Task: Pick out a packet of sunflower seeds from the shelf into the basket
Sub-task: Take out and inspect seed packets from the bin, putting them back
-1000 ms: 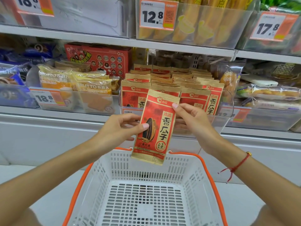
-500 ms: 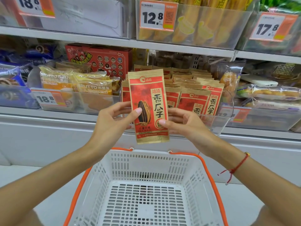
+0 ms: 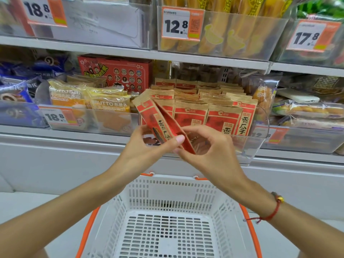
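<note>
A red and tan packet of sunflower seeds (image 3: 160,120) is held in front of the shelf, tilted with its top to the upper left and turned nearly edge-on. My left hand (image 3: 147,148) pinches its lower part from the left, thumb on the front. My right hand (image 3: 206,151) pinches its bottom end from the right. Below them stands a white basket (image 3: 167,190) with orange handles, nothing inside it. More of the same packets (image 3: 204,108) stand in rows in a clear shelf bin (image 3: 249,146) right behind my hands.
Yellow bread packs (image 3: 93,107) and a red box (image 3: 119,73) sit left of the seed bin, bagged pastries (image 3: 305,110) right of it. A higher shelf (image 3: 130,53) carries clear bins with price tags. White floor lies round the basket.
The packet stood upright facing me half a second ago; it has now tipped to the left and turned nearly edge-on, and my hands have come closer together at its lower end.
</note>
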`<state>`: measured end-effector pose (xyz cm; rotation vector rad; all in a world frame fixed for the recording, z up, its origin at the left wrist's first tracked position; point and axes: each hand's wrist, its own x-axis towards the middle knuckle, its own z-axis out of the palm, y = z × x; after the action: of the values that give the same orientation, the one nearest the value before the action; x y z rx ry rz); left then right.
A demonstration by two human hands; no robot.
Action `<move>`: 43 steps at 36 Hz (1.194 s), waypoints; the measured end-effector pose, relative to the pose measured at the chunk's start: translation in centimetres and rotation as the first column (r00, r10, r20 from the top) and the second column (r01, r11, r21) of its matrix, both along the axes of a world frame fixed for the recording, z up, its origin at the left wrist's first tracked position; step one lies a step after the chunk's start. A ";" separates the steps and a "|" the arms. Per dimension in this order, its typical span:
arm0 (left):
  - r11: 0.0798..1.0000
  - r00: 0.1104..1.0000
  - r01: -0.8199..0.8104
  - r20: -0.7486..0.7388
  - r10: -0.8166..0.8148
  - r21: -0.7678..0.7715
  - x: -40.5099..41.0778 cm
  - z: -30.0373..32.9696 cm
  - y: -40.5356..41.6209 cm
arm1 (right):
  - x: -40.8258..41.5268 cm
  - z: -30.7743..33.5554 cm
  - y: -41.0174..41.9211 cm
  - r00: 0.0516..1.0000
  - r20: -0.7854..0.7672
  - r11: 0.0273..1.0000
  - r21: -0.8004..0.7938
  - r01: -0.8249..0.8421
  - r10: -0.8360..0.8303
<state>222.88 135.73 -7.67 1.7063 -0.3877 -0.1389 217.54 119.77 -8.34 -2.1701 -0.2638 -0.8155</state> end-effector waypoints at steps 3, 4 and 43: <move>1.000 1.000 0.023 -0.018 -0.022 0.001 0.1 0.2 0.0 | 0.0 -0.3 0.3 1.000 0.010 0.993 -0.114 0.020 -0.019; 1.000 0.999 0.022 -0.026 -0.022 0.001 0.1 0.2 0.1 | 0.0 -0.3 0.3 1.000 -0.015 0.992 -0.130 0.011 -0.014; 0.977 0.978 0.187 -0.074 -0.195 -0.103 2.3 -0.2 1.5 | 0.7 1.6 -1.8 0.979 -0.197 0.967 0.235 0.103 -0.056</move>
<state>225.17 137.24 -7.84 1.5622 -0.4888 -0.3265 218.25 117.96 -6.77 -2.0172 0.0205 -0.6432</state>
